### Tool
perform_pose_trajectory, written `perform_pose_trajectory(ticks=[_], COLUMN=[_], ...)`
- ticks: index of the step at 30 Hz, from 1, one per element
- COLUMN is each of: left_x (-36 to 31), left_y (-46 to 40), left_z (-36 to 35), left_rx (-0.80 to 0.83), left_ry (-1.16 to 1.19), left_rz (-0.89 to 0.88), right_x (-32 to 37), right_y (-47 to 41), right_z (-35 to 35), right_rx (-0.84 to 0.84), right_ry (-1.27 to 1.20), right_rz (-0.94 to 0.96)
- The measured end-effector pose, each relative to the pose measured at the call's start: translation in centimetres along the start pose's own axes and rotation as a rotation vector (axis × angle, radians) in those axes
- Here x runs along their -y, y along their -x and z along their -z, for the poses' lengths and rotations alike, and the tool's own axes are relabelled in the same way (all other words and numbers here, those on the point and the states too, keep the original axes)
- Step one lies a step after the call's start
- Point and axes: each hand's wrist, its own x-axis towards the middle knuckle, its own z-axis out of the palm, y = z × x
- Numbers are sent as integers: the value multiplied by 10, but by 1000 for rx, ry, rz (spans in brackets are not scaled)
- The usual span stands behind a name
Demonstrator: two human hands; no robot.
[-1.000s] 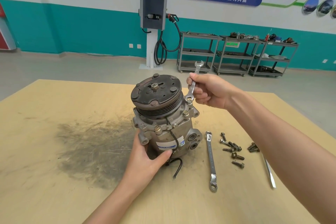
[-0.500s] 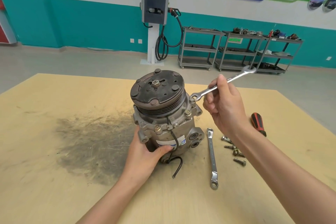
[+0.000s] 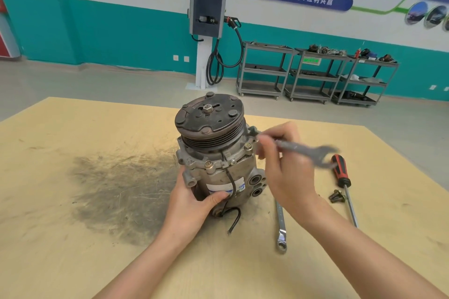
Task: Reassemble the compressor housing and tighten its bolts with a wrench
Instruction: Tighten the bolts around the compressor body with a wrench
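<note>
The grey compressor (image 3: 218, 158) stands upright on the wooden table (image 3: 73, 262), its dark pulley on top. My left hand (image 3: 192, 204) grips the lower housing from the front left, thumb on the white label. My right hand (image 3: 286, 165) holds a steel combination wrench (image 3: 303, 149) whose ring end sits on a bolt at the housing's right flange; the open end points right and is motion-blurred. Two more flange bolts (image 3: 209, 164) show at the front.
A second wrench (image 3: 281, 228) lies on the table right of the compressor. A red-and-black screwdriver (image 3: 342, 177) and loose bolts (image 3: 337, 196) lie further right. A dark grease smear (image 3: 121, 189) covers the table's left middle. Shelving carts stand against the far wall.
My right hand has swung the wrench handle clockwise, from pointing away, to the upper right, to pointing right toward me. My left hand still grips the housing. The camera has shifted slightly.
</note>
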Motion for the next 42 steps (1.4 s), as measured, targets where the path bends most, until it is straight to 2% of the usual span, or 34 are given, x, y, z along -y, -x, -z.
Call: perform_pose_trajectory(ticks=[4,8,13,17,26,29,33,36,40,42], left_x=[4,6,2,6,1,1,2,3,4,5], left_y=[-1,-2,-1,-2,0,0,-1,-2,-2,-2], left_z=[-1,0,-1,0,-1,-1,0,0,-1,-1], left_rx=[-13,-22,-28,-33,-25,-26,-23,-32,-35,-34], left_ry=[-26,-35,-40,-73,-43,-47,-65,-60,-57,-64], left_rz=[6,6,-6,-25,-48,-44,-49,-52,-65,-71], right_x=[-10,-30,-44,-47,-50,-49,-46,-42,-34,-28], right_y=[-28,-54,-63,-70,-83,-83,-70,-54,-29,-18], right_z=[13,19,12,6,10,11,8,4,-2,-4], right_rx=[-219,-122,14,116,368,373,270,97,-141,-205], right_ry=[-251,-498,-623,-613,-628,-614,-658,-674,-543,-440], right_rz=[-424,-729,-865,-944,-976,-937,-973,-962,-736,-581])
